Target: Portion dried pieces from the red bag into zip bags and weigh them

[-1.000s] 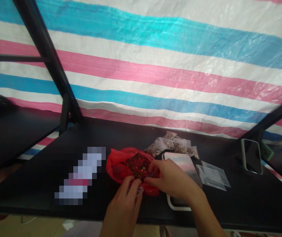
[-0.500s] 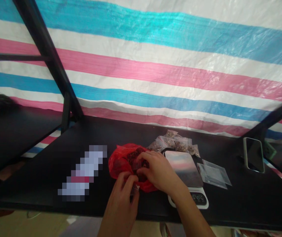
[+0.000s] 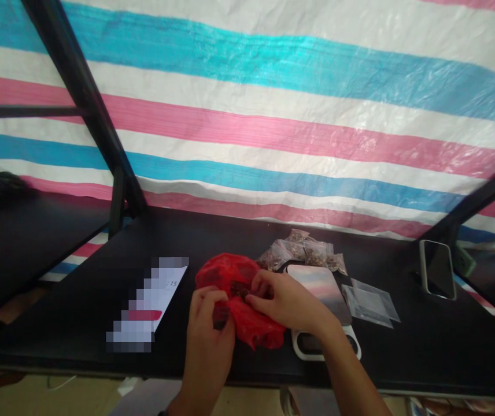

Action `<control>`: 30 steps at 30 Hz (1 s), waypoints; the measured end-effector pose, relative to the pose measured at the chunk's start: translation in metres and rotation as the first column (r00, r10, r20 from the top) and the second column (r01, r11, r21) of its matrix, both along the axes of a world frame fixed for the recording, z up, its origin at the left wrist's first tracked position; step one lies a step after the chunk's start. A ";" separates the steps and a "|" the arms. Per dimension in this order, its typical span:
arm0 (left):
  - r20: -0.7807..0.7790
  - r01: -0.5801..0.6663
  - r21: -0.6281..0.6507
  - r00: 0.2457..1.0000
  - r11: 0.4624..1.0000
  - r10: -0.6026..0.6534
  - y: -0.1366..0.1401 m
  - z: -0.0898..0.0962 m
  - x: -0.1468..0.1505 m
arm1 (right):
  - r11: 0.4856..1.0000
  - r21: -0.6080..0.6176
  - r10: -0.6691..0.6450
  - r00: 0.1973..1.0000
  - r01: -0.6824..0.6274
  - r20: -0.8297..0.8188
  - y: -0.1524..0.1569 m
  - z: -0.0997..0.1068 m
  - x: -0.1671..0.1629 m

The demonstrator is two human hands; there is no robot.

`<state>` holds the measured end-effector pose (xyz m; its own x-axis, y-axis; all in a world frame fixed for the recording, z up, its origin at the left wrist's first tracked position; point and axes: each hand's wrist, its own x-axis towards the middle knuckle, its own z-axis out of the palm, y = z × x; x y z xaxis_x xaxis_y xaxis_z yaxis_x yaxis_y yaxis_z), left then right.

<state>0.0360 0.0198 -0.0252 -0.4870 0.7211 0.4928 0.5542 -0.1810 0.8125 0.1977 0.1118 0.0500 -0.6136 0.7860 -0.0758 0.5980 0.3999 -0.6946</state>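
A red plastic bag (image 3: 256, 332) with dark, dried-looking bits (image 3: 239, 290) in its mouth lies crumpled on the black table. My left hand (image 3: 210, 323) is closed at the bag's near left side, its curled fingers gripping the red plastic. Over the bag's mouth, my right hand (image 3: 284, 300) has thumb and fingers drawn together at the dark bits. What lies between those fingertips is hidden. Just right of the bag, partly under my right forearm, stands a white kitchen scale (image 3: 323, 294) with a shiny metal plate.
Several small filled zip bags (image 3: 314, 253) are heaped behind the scale. Flat clear bags (image 3: 371, 303) lie to its right. A phone (image 3: 438, 270) lies at the far right; a lit, partly pixelated screen (image 3: 156, 306) is on the left. Black frame bars (image 3: 87, 110) slope upward before striped sheeting (image 3: 273, 121).
My left hand has shifted left and up along the bag. The right hand has drawn back slightly from the bag's mouth, and the red plastic has folded inward, its opening narrower.
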 end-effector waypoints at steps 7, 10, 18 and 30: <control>0.072 0.129 0.002 0.989 0.992 -0.129 0.001 -0.003 -0.002 | 0.980 0.169 -0.114 0.992 0.105 0.045 0.003 -0.005 0.003; 0.070 0.134 -0.032 0.989 0.990 -0.132 0.001 -0.003 -0.001 | 0.963 0.264 -0.083 0.988 0.047 0.128 0.005 -0.005 0.002; 0.046 0.093 -0.039 0.995 0.995 -0.092 0.007 -0.001 -0.006 | 0.949 0.309 -0.132 0.966 0.059 0.221 0.007 -0.003 -0.007; 0.060 0.073 0.020 0.995 0.997 -0.075 0.012 0.005 -0.008 | 0.995 0.070 -0.074 0.997 0.073 0.013 0.003 -0.005 -0.010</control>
